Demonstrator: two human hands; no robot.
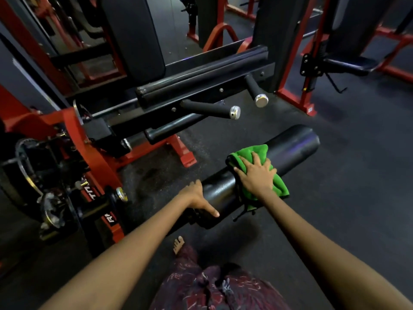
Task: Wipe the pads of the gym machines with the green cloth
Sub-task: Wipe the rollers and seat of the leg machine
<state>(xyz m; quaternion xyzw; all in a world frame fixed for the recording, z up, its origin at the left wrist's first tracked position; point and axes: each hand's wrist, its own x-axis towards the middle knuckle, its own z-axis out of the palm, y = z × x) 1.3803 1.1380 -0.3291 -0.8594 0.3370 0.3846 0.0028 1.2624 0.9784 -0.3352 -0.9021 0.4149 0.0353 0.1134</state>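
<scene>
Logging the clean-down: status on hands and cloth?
Right hand flat on green cloth, pressing it onto roller pad. Left hand steadies pad's near end. Nothing blocking.

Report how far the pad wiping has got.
Done: nothing can be confirmed. In hand: right hand presses the green cloth on the roller pad, left hand steadying it. Left: the back pad and seat pad, untouched now.
</scene>
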